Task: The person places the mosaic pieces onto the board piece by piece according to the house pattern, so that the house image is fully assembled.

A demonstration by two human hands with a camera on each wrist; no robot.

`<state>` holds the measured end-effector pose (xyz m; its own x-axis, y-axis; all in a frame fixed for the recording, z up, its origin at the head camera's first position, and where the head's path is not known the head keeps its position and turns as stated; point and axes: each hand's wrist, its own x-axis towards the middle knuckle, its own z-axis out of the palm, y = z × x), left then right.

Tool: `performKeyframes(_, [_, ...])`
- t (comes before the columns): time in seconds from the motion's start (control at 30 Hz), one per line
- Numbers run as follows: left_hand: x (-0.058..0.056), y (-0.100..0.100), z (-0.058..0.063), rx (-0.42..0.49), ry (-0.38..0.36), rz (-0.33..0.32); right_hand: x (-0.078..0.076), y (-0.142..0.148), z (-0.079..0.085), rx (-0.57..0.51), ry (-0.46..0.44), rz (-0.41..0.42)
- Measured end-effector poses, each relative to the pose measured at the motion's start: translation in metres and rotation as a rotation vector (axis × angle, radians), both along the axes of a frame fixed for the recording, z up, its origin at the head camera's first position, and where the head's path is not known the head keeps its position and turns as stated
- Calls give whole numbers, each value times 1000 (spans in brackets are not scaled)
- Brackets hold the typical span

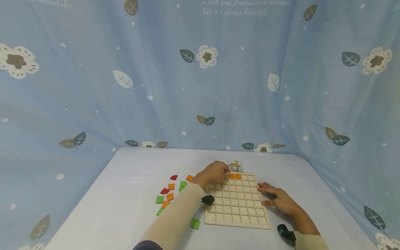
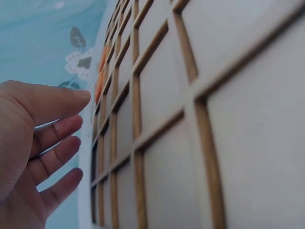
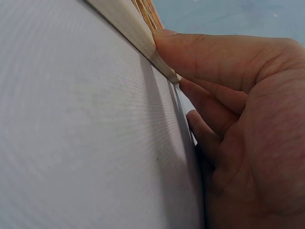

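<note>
A pale wooden grid board [image 1: 237, 227] lies on the white table. Over its far left corner reaches my left hand [image 1: 215, 172], its fingertips beside two orange pieces [image 1: 238, 176] in the far row. In the left wrist view the left thumb [image 2: 59, 101] extends straight and the other fingers bend loosely, with no piece showing between them; the index finger is hidden behind the thumb. My right hand [image 1: 281, 200] rests at the board's right edge, fingers spread. The right wrist view has its thumb [image 3: 209, 55] and fingertips against the board's side [image 3: 128, 31].
Left of the board lie several loose tiles: green squares [image 1: 160, 199], orange squares [image 1: 171, 186] and red quarter-round pieces [image 1: 164, 191]. One green tile [image 1: 195, 223] sits near the board's front left corner. Behind the board is a small pattern card [image 1: 235, 165]. A blue printed curtain [image 1: 231, 97] surrounds the table.
</note>
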<state>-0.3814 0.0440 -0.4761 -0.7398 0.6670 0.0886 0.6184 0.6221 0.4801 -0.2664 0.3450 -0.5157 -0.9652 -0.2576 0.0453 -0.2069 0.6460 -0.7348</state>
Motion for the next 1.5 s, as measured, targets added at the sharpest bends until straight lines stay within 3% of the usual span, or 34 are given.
performKeyframes(0.47, [-3,-39,4,-105,82,65,-1,0,-2,5,-5,-4])
performKeyframes(1.4, [8,-123,18,-189,91,146,0,1,0,1,44,47])
performKeyframes(1.5, [9,-130,18,-180,66,159,2,1,2,-20,26,44])
